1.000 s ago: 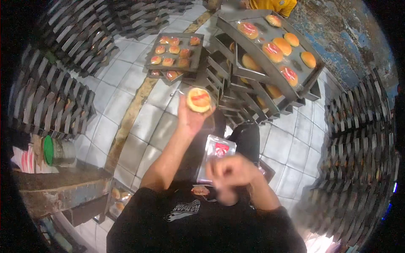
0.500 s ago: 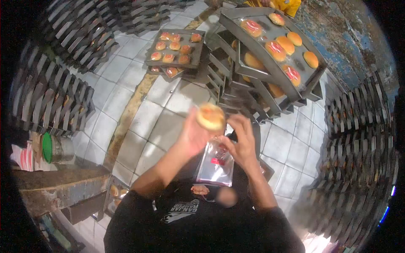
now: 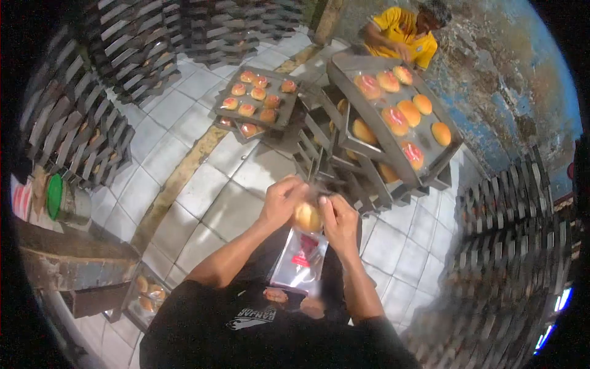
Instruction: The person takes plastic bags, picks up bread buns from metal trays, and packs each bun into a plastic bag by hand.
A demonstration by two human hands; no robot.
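Note:
A round golden bun (image 3: 307, 218) hangs between my two hands, just above my lap. Around it there seems to be a thin clear plastic bag, though the film is hard to make out. My left hand (image 3: 285, 200) is closed at the upper left of the bun, its fingertips blurred. On the other side my right hand (image 3: 340, 222) pinches with thumb and fingers near the bun's top right. Below them, a stack of clear plastic bags (image 3: 299, 261) with red print lies on my lap.
Ahead to the right, a tilted tray (image 3: 430, 138) of buns, some wrapped, tops stacked trays. Another tray (image 3: 249, 120) of buns stands left of it. A person in yellow (image 3: 402, 37) sits behind. Tray stacks (image 3: 504, 258) line both sides; a green-rimmed bucket (image 3: 72, 200) is left.
The bun has gone from lying in my raised left hand to hanging lower between both hands. My fingers have closed above it. The view has tilted up, showing more of the other person.

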